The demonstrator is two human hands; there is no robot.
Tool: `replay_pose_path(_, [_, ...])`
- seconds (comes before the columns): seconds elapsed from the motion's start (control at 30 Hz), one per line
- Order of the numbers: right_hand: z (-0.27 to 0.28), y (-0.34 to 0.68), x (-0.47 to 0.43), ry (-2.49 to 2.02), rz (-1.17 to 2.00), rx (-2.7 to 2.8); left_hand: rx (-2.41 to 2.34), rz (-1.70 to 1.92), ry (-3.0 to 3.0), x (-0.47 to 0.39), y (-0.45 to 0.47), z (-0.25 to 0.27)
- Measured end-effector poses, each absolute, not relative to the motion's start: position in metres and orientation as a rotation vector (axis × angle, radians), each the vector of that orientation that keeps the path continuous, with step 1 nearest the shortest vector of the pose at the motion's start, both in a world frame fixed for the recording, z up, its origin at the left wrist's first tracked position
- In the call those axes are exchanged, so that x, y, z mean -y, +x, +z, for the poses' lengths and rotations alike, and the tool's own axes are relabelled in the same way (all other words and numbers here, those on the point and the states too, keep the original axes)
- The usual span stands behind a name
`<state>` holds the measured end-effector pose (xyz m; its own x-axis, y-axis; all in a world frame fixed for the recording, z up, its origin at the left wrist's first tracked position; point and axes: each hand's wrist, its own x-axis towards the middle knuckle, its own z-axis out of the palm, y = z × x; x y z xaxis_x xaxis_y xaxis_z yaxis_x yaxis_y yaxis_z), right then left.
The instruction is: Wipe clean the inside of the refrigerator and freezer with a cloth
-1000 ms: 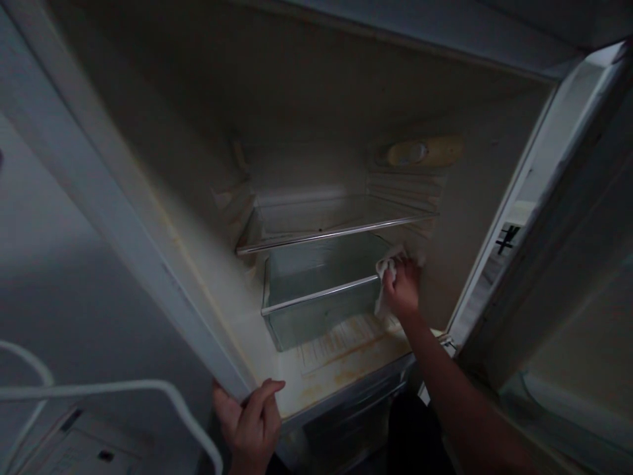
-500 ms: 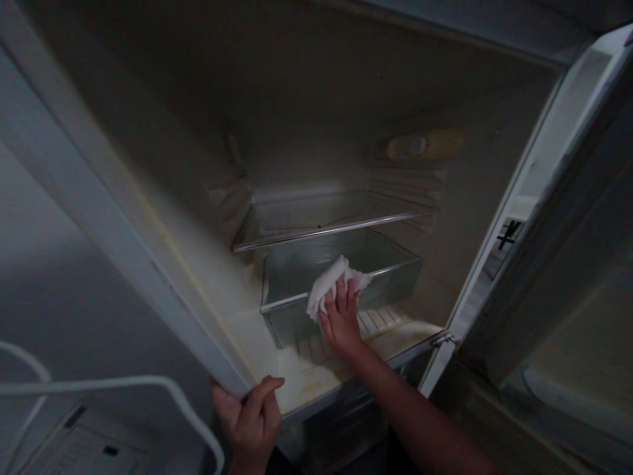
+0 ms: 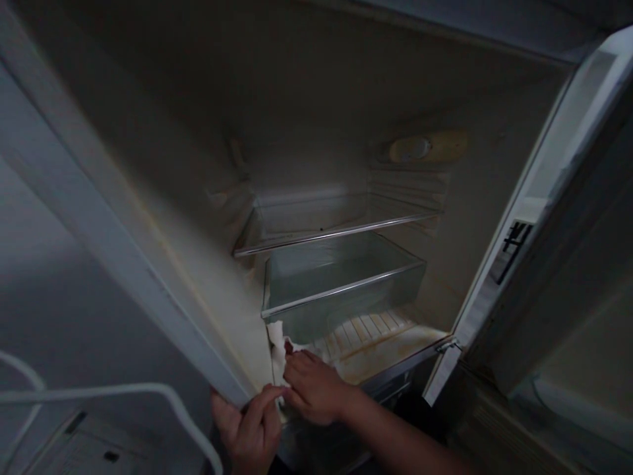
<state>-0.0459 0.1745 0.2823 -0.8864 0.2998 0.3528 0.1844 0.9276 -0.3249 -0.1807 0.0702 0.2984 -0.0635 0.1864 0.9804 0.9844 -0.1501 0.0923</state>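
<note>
My right hand (image 3: 319,389) is closed on a crumpled white cloth (image 3: 277,340), which it presses down in the front left corner of the refrigerator floor (image 3: 390,349). Part of the cloth is hidden under the fingers. My left hand (image 3: 252,422) grips the lower end of the refrigerator's left front edge (image 3: 198,336), its index finger stretched toward my right hand and almost meeting it. Behind the cloth stands a clear drawer (image 3: 341,303), below a glass shelf (image 3: 336,233). Yellow-brown stains mark the ribbed floor.
An open door (image 3: 564,316) stands at the right, with a hinge (image 3: 448,344) at the lower corner. A white cable (image 3: 123,390) loops across the lower left. A yellowish lamp cover (image 3: 428,147) sits on the right inner wall.
My right hand has moved the cloth from the drawer's front rim down and left to the floor corner. My left hand keeps its hold on the edge.
</note>
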Motion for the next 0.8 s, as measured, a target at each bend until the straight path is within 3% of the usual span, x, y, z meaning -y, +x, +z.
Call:
replay_pose_path(0.2, [0.284,-0.011,-0.177,-0.462,0.424,2.72,1.386,-1.278,-1.421,-0.067,-0.186,0.292])
replay_pose_path(0.37, [0.277,0.041,-0.203,-0.803,0.428,2.657,1.404,-1.23,-1.428,-0.065,-0.198,0.279])
replay_pose_path(0.67, [0.261,0.171,-0.274,-1.606,-0.069,2.196,1.315,-1.195,-1.43,-0.068,-0.196,0.28])
replay_pose_path(0.8, [0.265,0.167,-0.273,-1.751,-0.196,2.151,1.471,-1.438,-1.433,-0.069,-0.199,0.271])
